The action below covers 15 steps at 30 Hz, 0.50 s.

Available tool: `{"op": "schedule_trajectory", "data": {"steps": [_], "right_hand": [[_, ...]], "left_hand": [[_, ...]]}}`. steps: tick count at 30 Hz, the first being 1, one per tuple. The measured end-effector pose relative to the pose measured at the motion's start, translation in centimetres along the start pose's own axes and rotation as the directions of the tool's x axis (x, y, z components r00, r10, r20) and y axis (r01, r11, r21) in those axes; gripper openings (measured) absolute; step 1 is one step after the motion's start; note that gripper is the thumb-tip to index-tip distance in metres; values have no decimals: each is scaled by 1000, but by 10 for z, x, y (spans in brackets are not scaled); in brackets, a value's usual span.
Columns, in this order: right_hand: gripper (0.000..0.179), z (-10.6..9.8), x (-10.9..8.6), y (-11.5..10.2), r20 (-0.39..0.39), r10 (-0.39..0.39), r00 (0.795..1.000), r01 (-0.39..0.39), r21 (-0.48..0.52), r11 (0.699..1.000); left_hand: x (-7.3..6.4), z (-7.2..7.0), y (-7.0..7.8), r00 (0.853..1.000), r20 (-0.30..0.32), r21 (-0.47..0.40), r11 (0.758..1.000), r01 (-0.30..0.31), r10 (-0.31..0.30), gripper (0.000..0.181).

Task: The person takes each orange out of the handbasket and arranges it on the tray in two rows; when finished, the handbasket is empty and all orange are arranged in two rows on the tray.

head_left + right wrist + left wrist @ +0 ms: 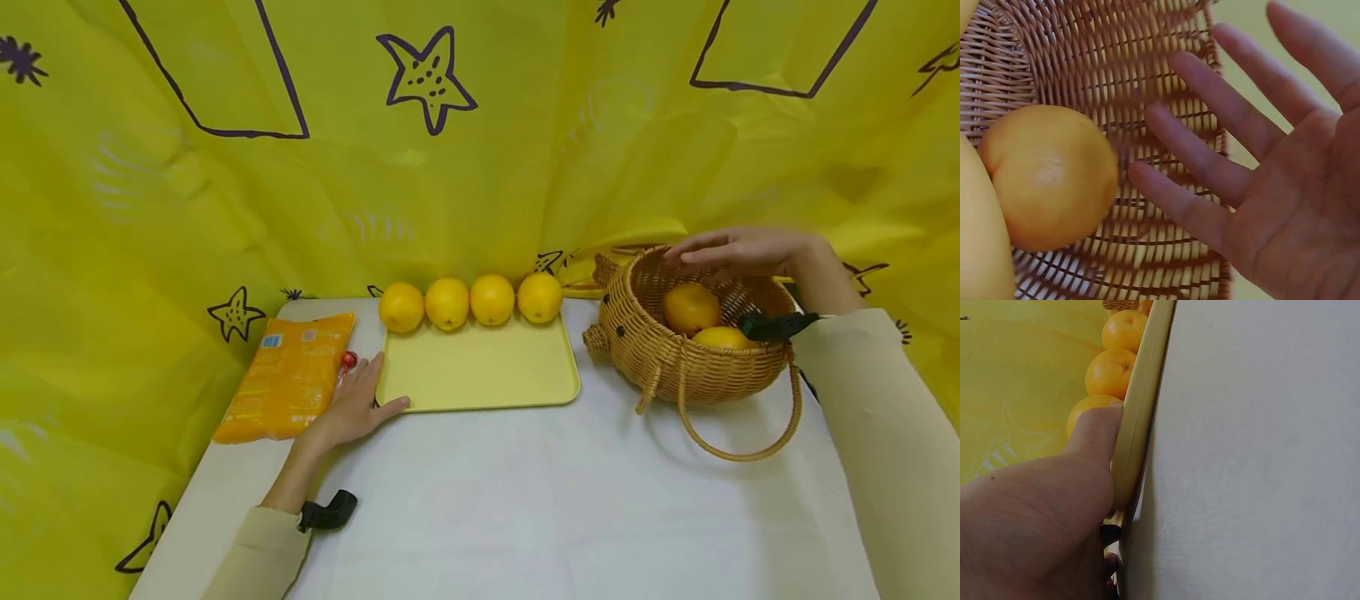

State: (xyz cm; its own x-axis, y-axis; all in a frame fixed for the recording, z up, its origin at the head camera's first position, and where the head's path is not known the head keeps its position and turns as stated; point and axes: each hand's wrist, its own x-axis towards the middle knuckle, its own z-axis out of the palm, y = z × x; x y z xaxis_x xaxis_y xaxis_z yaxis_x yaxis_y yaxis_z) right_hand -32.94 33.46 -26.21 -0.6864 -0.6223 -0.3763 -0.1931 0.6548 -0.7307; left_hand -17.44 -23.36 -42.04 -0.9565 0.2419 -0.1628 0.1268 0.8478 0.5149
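A pale yellow tray (480, 371) lies on the white table with several oranges (470, 301) in a row along its far edge. My left hand (367, 392) lies flat at the tray's near left corner. Its fingers run along the left side and its thumb (1100, 428) presses the tray rim (1141, 394). A wicker basket (660, 350) at the right holds two oranges (690, 307). My right hand (731, 250) hovers over the basket's far rim with fingers spread and nothing in it. In the right wrist view my right hand's fingers (1210, 169) are just beside one orange (1047, 175).
An orange plastic packet (288, 375) lies left of the tray with a small red item (348, 360) beside it. The basket's loop handle (742, 442) hangs toward the front. Yellow patterned cloth (450, 167) closes the back and sides.
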Motion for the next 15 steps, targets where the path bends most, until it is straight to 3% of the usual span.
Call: {"op": "schedule_trajectory", "data": {"steps": [6, 9, 15], "right_hand": [[54, 3, 14, 15, 29, 45, 999, -45, 5, 999], [54, 3, 19, 20, 56, 22, 998, -25, 52, 998], [53, 5, 23, 29, 79, 43, 996, -57, 179, 982]], "left_hand": [[0, 5, -3, 1000, 8, -2, 1000, 8, -8, 97], [0, 6, -3, 1000, 4, -12, 1000, 7, -7, 98], [2, 6, -3, 1000, 7, -21, 1000, 15, -15, 100]]}}
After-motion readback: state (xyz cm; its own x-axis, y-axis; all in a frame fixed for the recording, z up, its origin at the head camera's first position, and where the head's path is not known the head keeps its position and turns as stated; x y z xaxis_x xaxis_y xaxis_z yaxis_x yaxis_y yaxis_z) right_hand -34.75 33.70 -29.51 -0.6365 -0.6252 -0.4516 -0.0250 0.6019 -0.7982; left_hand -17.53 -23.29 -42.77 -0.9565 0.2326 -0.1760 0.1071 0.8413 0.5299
